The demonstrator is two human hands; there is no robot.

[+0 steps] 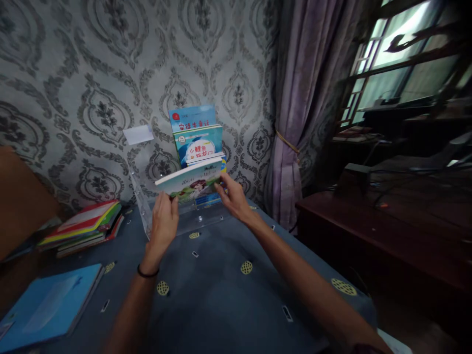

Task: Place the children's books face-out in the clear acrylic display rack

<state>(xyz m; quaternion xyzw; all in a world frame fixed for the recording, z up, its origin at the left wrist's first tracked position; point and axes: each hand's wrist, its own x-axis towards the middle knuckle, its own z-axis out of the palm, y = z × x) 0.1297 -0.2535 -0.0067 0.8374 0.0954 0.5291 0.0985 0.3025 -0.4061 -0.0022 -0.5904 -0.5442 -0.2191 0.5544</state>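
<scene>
Between my two hands is a thin picture book [195,183] with a pale green cover, held tilted in front of a clear display rack [147,209]. My left hand [163,220] pinches its left end, a dark band round the wrist. The fingers of my right hand [233,197] are closed on its right end. Behind it in the rack, a teal book [199,144] with red lettering stands upright, and a taller blue book [192,117] rises behind that. The held book hides part of the lower books and of the rack.
On the left of the patterned tablecloth [221,285] lies a stack of colourful books [86,223]. A blue book [47,305] lies flat nearer me. Brown cardboard [25,201] juts in at far left. A purple curtain [295,108] and a dark red desk [387,211] are on the right.
</scene>
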